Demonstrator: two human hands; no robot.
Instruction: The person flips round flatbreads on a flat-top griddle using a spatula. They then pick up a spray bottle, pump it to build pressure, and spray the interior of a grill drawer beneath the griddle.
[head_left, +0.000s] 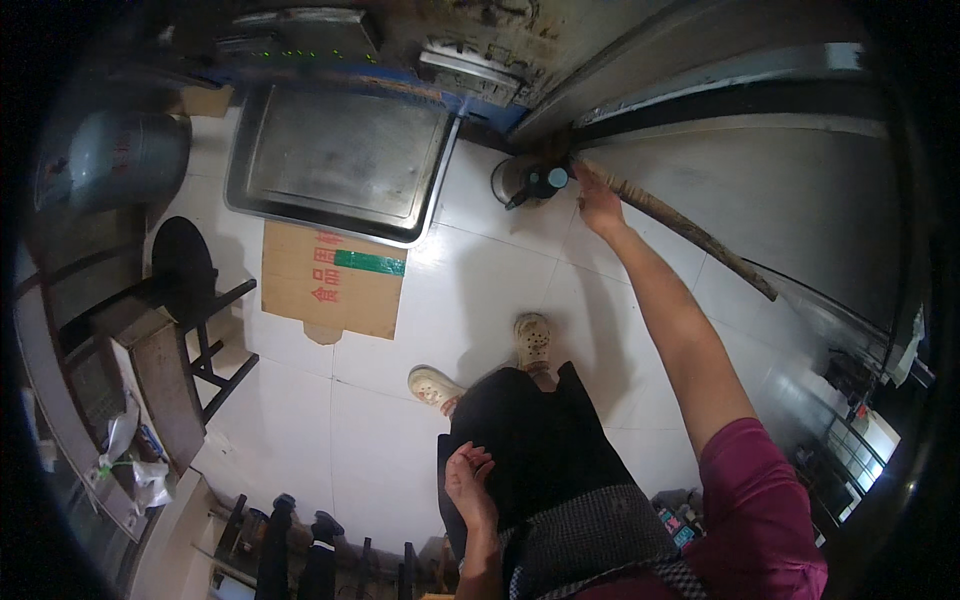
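Observation:
My right hand (598, 201) reaches forward to the upper end of a long wooden stick (686, 229), which slants down to the right along a metal cabinet. Its fingertips are partly hidden, so whether they grip the stick cannot be told. Just left of that hand, a metal thermos jug (513, 180) with a dark handle and lid stands on the floor. My left hand (471, 480) hangs in front of the dark apron (532, 435), fingers loosely curled, with nothing seen in it.
A large metal tray (341, 161) lies partly over flattened cardboard (330, 292) with green tape. A gas cylinder (131, 159) and a black stool (182, 259) are at left. Another person's legs (319, 559) show at the bottom. The large metal cabinet (765, 187) borders the right side.

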